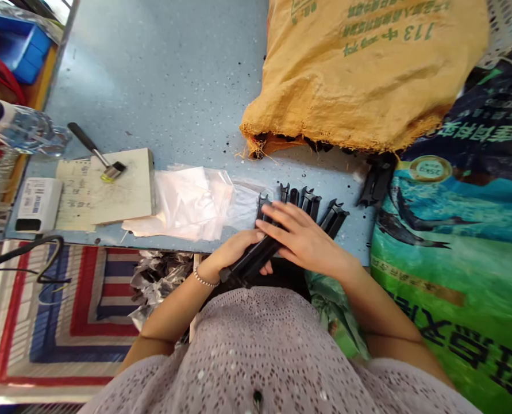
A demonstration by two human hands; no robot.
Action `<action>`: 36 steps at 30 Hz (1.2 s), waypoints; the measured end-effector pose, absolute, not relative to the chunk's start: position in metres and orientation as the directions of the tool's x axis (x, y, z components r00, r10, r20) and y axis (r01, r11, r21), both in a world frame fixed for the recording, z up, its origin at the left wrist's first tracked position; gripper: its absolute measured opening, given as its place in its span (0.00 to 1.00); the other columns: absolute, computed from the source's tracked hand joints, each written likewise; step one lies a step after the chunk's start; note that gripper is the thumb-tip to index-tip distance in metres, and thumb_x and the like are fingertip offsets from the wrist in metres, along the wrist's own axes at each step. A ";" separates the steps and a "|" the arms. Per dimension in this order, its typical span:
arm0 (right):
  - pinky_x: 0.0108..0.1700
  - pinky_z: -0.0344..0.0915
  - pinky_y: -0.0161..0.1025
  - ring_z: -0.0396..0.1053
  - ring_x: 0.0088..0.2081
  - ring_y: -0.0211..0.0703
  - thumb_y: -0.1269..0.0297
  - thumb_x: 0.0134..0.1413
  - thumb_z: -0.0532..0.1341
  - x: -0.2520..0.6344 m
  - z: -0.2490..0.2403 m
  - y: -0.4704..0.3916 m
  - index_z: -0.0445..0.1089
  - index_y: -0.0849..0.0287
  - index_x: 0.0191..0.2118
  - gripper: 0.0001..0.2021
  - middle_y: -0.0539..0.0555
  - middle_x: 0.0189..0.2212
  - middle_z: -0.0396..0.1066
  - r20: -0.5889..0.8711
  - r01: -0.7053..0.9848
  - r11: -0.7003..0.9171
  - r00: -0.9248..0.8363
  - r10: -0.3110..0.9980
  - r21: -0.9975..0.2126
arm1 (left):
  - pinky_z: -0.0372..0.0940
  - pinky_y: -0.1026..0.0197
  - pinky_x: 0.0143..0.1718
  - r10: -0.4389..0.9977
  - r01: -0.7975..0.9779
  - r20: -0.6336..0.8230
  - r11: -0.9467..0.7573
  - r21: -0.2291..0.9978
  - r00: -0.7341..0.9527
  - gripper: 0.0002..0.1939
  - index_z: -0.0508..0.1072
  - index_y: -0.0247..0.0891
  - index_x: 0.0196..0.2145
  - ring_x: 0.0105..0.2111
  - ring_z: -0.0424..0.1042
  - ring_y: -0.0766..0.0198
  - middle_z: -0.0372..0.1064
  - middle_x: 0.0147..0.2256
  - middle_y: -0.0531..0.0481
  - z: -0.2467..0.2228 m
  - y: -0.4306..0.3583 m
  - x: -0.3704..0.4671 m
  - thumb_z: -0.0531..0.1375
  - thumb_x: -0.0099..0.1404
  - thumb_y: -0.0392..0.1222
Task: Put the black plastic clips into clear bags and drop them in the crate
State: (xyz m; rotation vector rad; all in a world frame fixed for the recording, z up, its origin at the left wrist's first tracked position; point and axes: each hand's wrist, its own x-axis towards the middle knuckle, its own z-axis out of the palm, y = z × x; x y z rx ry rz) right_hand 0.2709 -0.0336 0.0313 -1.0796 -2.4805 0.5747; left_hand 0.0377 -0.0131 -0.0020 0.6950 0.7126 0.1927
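My left hand (238,250), with a beaded bracelet at the wrist, holds several long black plastic parts (251,259) from beneath, close to my body at the table's front edge. Fingers of my right hand (301,238) lie across the upper end of these parts, touching them. Just beyond my right hand, more black parts (334,218) with notched ends lie on the blue speckled table (165,75). To the left of my hands are clear plastic bags (195,201) with pale sheets.
An orange woven sack (368,75) covers the back right. A green-blue printed bag (454,230) stands at the right. At the left are a notebook (126,190), brush (94,149), small box (39,202), water bottle (31,129) and striped basket (57,322) below.
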 end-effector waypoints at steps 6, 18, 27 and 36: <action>0.57 0.74 0.57 0.73 0.56 0.53 0.65 0.70 0.58 0.258 0.032 -0.049 0.60 0.48 0.69 0.25 0.61 0.58 0.70 0.225 0.580 0.313 -0.221 0.949 -0.752 | 0.74 0.61 0.31 0.773 -0.464 -0.566 0.629 0.624 0.288 0.30 0.76 0.32 0.52 0.31 0.79 0.60 0.80 0.36 0.42 -0.009 -0.008 0.041 0.53 0.70 0.61; 0.45 0.78 0.51 0.80 0.35 0.49 0.48 0.51 0.72 0.205 -0.008 -0.018 0.73 0.55 0.49 0.24 0.54 0.37 0.80 -0.373 -0.152 -0.392 -0.139 0.917 -0.907 | 0.68 0.46 0.57 0.991 0.399 0.077 -0.028 0.917 -0.107 0.19 0.79 0.40 0.47 0.51 0.74 0.53 0.75 0.49 0.41 -0.027 -0.008 -0.030 0.55 0.74 0.55; 0.49 0.77 0.47 0.80 0.41 0.47 0.51 0.47 0.74 0.169 -0.005 0.009 0.73 0.55 0.44 0.21 0.55 0.43 0.81 -0.367 -0.316 -0.431 -0.245 0.898 -0.845 | 0.70 0.48 0.47 0.993 0.849 0.092 0.015 0.528 -0.075 0.06 0.77 0.35 0.37 0.44 0.73 0.49 0.71 0.43 0.37 -0.060 0.022 -0.053 0.61 0.69 0.38; 0.48 0.78 0.44 0.79 0.40 0.45 0.57 0.51 0.73 0.112 0.003 0.062 0.72 0.59 0.38 0.15 0.55 0.37 0.80 -0.402 -0.395 -0.624 -0.513 0.759 -0.675 | 0.70 0.50 0.49 0.995 0.791 0.104 -0.070 0.608 0.008 0.08 0.79 0.35 0.38 0.44 0.74 0.51 0.73 0.43 0.38 -0.062 0.017 -0.067 0.59 0.68 0.35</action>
